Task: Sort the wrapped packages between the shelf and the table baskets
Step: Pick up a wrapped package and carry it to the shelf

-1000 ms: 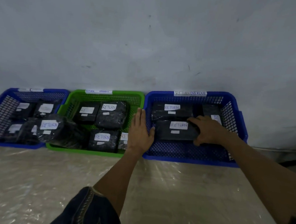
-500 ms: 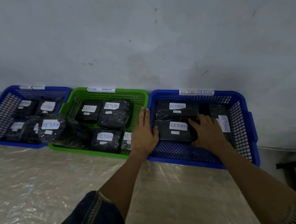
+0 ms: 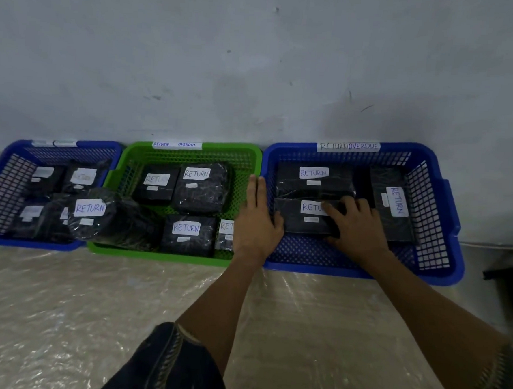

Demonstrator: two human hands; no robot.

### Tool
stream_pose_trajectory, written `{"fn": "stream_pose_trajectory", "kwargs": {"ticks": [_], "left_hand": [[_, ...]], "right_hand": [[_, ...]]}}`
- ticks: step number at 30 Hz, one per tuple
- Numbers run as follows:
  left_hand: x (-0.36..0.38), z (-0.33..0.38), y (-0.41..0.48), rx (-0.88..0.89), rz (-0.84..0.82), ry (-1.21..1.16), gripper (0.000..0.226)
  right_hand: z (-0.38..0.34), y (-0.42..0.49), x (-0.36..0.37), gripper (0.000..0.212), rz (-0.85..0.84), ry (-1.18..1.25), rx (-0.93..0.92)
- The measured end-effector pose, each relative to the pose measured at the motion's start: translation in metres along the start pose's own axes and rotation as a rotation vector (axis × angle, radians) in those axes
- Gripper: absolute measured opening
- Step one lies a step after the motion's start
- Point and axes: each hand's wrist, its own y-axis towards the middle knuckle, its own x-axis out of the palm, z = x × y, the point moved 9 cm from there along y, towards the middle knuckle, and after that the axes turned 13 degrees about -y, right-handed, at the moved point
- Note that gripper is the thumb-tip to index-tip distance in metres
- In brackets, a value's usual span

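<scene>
Against the grey wall, the right hand [image 3: 357,223] has been slid further onto the front package [image 3: 305,217], fingers flat, apparently seating it; the left hand [image 3: 255,221] is held open, gripping nothing, at the blue basket [image 3: 428,211] wall.

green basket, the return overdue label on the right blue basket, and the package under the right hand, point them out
green basket [image 3: 167,256]: head view, front rim
RETURN OVERDUE label [image 3: 348,146]: head view, middle of the paper
package under the right hand [image 3: 295,223]: head view, bare black wrap left of the fingers

black wrapped package [image 3: 305,217], "return" label, flat in right blue basket [image 3: 350,267].
</scene>
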Motion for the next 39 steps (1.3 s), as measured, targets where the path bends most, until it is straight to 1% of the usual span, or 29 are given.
{"fn": "stream_pose_trajectory", "kwargs": {"ticks": [17,22,26,30,33,39], "left_hand": [[0.001,0.001,-0.001,0.022,0.005,-0.026,0.082],[0.0,0.001,0.0,0.044,0.019,-0.048,0.081],[0.001,0.0,0.0,0.043,-0.059,-0.08,0.088],[-0.008,0.005,-0.001,0.032,-0.213,-0.092,0.091],[-0.036,0.011,-0.01,0.038,-0.248,-0.093,0.081],[-0.109,0.028,-0.064,0.082,-0.265,-0.178,0.039]], "right_hand": [[-0.001,-0.002,0.001,0.082,-0.026,0.032,0.027],[0.003,0.0,-0.009,0.084,-0.106,0.103,0.039],[0.004,-0.013,-0.029,0.072,-0.14,0.207,0.089],[0.0,-0.041,-0.055,0.06,-0.149,0.331,0.103],[-0.004,-0.064,-0.074,0.052,-0.18,0.355,0.12],[-0.039,-0.113,-0.103,0.045,-0.297,0.334,0.067]]}}
